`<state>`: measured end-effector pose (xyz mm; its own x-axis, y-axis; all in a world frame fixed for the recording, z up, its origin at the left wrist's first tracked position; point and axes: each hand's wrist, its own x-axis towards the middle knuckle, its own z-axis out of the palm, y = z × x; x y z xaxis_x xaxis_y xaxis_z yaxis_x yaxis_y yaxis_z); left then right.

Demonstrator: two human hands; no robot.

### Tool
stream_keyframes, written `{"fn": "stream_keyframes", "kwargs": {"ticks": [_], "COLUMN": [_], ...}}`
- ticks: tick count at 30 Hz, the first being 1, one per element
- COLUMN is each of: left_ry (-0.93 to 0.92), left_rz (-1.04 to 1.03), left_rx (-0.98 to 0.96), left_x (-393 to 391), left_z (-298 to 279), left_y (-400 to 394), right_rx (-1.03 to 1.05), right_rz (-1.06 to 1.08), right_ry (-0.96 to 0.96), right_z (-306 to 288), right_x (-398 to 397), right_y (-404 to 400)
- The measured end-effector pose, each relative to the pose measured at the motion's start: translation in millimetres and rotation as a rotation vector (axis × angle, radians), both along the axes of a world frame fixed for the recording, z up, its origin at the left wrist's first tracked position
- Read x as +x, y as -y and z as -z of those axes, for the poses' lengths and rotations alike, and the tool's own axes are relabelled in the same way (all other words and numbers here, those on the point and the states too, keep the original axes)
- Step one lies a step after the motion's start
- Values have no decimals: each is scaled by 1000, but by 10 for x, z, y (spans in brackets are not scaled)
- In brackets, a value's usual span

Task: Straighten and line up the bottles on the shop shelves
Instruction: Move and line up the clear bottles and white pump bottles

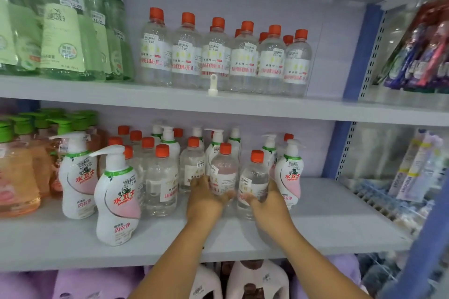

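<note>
On the middle shelf (pixel 328 206), left hand (pixel 204 198) and right hand (pixel 269 201) each grasp a clear orange-capped bottle (pixel 224 172).

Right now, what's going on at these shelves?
A person is tidying the middle shelf. The left hand grips one clear bottle with an orange cap, and the right hand grips the clear bottle beside it. Both stand upright near the front edge. The row of clear bottles on the upper shelf looks lined up.
</note>
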<state>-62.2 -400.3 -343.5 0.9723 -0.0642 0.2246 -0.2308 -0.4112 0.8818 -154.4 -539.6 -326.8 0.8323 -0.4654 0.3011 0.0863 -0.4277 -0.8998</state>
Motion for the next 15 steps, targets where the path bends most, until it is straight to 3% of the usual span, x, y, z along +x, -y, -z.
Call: {"fn": "stream_keyframes", "kwargs": {"ticks": [3,9,15], "left_ry": [-43,-35,-9], "left_rz": [50,111,25], "left_rx": [-142,-139,-158], "left_x": [-179,-742,-1426], "left_z": [-1,-103,-359], "left_y": [15,69,47], "right_rx": [21,44,80], "right_rz": [-44,-109,-161], "right_ry": [14,8,13], "right_z": [-43,-78,-178], "right_x": [-314,-659,-1143], "right_y": [86,215,434]}}
